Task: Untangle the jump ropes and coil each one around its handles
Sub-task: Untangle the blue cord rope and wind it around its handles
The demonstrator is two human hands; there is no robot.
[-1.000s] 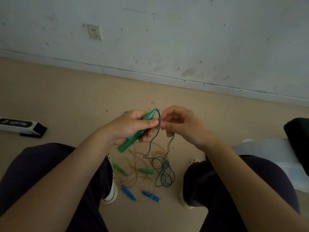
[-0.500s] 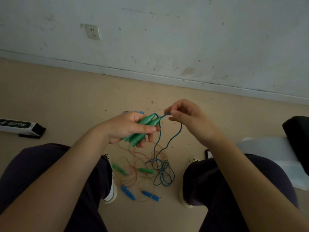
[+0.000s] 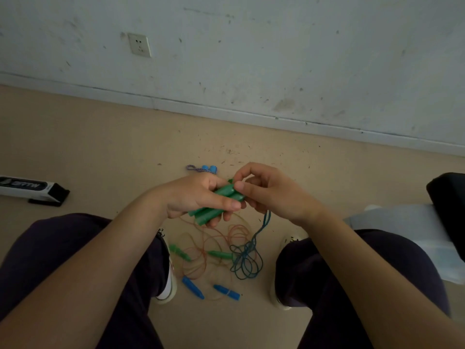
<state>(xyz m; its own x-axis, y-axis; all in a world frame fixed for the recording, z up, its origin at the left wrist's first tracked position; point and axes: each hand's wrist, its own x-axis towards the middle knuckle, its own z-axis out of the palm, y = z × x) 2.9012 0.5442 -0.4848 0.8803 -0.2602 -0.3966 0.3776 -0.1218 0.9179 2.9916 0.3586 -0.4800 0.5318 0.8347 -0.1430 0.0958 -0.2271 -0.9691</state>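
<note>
My left hand [image 3: 196,195] grips two green handles [image 3: 219,201] held side by side, tips pointing up and right. My right hand [image 3: 270,192] pinches at those tips, and the blue-green rope [image 3: 245,258] hangs from under it down to a loose bundle on the floor. Between my feet lie two more green handles [image 3: 179,252] [image 3: 219,254], two blue handles [image 3: 192,287] [image 3: 226,292] and a tangle of thin orange rope [image 3: 201,258]. A coiled striped rope with blue handle ends [image 3: 203,169] lies just beyond my left hand.
I sit with my knees apart above a beige floor [image 3: 100,147], facing a white wall with a socket [image 3: 139,45]. A black-and-white box [image 3: 32,190] lies at the left. A dark bag [image 3: 448,210] and pale plastic sheet [image 3: 402,235] lie at the right.
My right hand has come back down onto the handle tips after pulling the rope out to the right. The handles in my left hand have tilted flatter, and the rope now hangs below my right hand.
</note>
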